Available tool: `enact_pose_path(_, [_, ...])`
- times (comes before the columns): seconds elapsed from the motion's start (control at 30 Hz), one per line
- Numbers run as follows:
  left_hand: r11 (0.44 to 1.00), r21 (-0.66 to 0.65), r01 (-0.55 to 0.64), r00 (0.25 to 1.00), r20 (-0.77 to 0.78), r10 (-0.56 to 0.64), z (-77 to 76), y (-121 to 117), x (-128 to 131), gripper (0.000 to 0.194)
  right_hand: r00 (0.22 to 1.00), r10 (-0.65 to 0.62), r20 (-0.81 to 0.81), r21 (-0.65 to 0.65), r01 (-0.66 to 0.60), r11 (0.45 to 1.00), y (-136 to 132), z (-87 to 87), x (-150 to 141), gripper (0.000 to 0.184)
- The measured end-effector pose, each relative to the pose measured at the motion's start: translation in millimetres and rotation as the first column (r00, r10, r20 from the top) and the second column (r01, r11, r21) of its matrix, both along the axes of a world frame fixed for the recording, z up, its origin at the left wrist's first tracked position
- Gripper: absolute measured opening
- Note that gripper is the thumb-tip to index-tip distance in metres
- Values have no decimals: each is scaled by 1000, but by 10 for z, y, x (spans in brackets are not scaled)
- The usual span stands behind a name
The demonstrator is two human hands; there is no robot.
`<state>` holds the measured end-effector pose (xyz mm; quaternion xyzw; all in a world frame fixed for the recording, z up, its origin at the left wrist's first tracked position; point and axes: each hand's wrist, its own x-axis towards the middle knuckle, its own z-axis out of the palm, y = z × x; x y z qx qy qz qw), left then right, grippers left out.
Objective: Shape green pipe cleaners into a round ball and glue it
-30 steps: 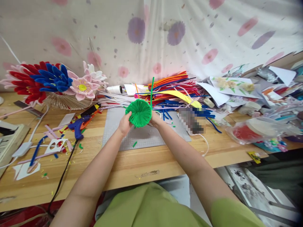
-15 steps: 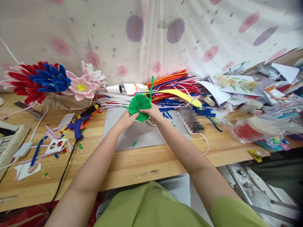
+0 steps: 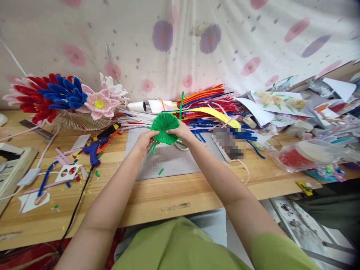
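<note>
Green pleated disc (image 3: 164,125): fuzzy, round, ridges radiating from pinched centre.

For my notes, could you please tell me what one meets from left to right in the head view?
Red flower, blue flower, yellow-centred pink flower, left hand, green pleated disc, right hand, yellow strip, plastic bag.

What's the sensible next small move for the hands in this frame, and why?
Probably the left hand should gather the thin green fuzzy strips: they poke out beneath the round pleated green fuzzy disc, which the right hand also grips, thumb near its centre.
</note>
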<state>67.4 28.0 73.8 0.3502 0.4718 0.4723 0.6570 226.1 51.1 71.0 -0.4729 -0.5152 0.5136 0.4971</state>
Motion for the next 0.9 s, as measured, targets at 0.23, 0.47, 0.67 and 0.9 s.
enact_pose_path(0.23, [998,35,-56,996,-70,58,-91,-7,1,15,995,31,-90,-58,-37,998,18,-61,-38,35])
enact_pose_path(0.47, [992,85,-90,990,-97,98,-168,-64,49,29,994,23,-109,-145,-39,989,28,-100,-56,41])
enact_pose_path(0.67, [998,50,-29,998,-53,32,-159,-74,51,34,999,-50,-14,-71,48,996,48,-104,-77,36])
enact_pose_path(0.9, [982,3,-187,981,-49,187,-217,-26,80,31,964,192,-183,-107,-214,971,-20,-5,-38,33])
